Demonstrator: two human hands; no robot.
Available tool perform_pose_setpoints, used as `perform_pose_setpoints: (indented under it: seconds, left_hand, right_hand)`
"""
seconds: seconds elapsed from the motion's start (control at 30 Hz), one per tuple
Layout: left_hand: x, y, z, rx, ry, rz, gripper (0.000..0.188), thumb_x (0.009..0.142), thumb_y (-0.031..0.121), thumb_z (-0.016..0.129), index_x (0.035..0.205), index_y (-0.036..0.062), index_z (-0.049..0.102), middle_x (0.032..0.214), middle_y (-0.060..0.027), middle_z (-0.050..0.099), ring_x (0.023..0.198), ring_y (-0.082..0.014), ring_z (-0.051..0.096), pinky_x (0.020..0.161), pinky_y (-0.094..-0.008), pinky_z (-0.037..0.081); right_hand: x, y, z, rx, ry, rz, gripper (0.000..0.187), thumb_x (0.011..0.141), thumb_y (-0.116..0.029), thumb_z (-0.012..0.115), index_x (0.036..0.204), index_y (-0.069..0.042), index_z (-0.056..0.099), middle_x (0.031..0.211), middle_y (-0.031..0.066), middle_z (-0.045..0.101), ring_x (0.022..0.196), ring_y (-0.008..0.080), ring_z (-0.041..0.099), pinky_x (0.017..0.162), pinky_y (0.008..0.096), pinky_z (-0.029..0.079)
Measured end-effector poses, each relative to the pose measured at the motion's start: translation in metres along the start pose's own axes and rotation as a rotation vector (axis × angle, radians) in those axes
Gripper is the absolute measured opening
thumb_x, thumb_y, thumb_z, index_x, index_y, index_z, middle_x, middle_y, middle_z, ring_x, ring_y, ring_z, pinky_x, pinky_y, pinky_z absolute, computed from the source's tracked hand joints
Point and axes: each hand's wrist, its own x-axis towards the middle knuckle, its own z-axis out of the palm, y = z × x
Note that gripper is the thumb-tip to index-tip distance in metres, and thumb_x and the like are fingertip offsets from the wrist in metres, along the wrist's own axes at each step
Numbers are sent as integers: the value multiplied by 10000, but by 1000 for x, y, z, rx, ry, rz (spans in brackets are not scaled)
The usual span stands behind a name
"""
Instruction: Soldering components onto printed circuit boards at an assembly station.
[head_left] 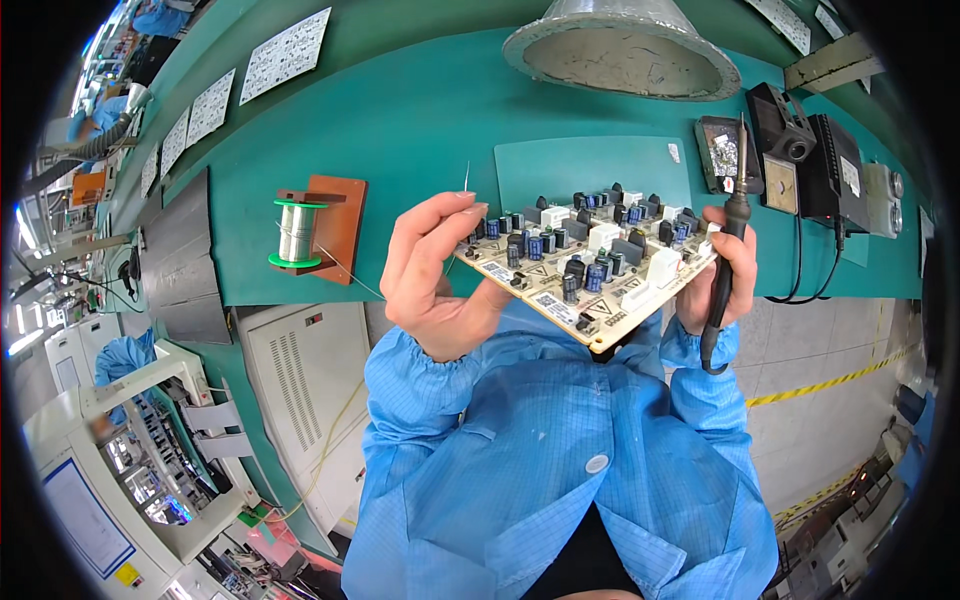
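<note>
Circuit board (590, 265) gripped by left hand (435, 275) pinching solder wire (466, 178); right hand (722, 275) clutches soldering iron (730, 240); spool (297, 233) left.

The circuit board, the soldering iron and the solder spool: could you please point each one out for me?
circuit board (590, 262), head view, on the middle of its component-covered face.
soldering iron (722, 285), head view, on the black handle below the right hand's grip.
solder spool (297, 233), head view, on the wound silver wire between the green flanges.

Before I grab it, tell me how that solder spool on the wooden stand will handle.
The solder spool would probably feel heavy for its size, being wound full of metal wire. Lifted off its wooden stand, it would likely roll. Its thin wire end looks floppy, trailing toward the left hand.
</note>
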Motion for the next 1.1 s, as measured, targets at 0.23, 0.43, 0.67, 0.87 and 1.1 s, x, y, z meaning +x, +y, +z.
perform_pose_setpoints:
  seconds: [0.23, 0.43, 0.67, 0.87, 1.1]
  left_hand:
    - [0, 0, -2, 22, -9, 2, 441, 630, 95, 803, 996, -71, 620, 1039, -206, 607, 901, -257, 624, 770, -320, 519]
    - [0, 3, 1, 42, 5, 0, 448, 642, 126, 806, 1002, -66, 622, 1043, -212, 604, 911, -273, 621, 792, -343, 513]
    - [13, 26, -3, 168, -83, 208, 446, 656, 195, 814, 979, -52, 631, 1024, -215, 609, 904, -298, 622, 796, -409, 509]
    - [19, 24, -3, 41, -140, 309, 323, 703, 153, 772, 930, -34, 638, 952, -190, 645, 838, -300, 632, 753, -418, 518]
    - [25, 26, 1, 16, -91, 310, 270, 693, 77, 762, 903, -30, 628, 910, -173, 658, 779, -292, 630, 696, -366, 523]
  right_hand:
    - [-1, -3, 1, -4, -20, 15, 222, 944, -164, 498, 1090, 4, 485, 1080, 276, 542, 920, 285, 565, 794, 366, 479]
    - [0, -1, 0, -14, -24, 1, 223, 941, -168, 504, 1081, 5, 486, 1074, 276, 545, 917, 286, 568, 792, 367, 478]
    - [2, -3, -2, -25, -26, 7, 223, 938, -179, 515, 1070, -1, 490, 1066, 273, 549, 911, 287, 572, 792, 368, 478]
    - [-1, -4, 0, -7, -27, 10, 195, 913, -129, 541, 1058, -9, 493, 1061, 267, 553, 918, 293, 576, 802, 371, 478]
    - [11, -5, -1, -74, -18, -58, 395, 706, 40, 673, 1057, -49, 516, 1023, 236, 587, 858, 300, 601, 740, 354, 496]
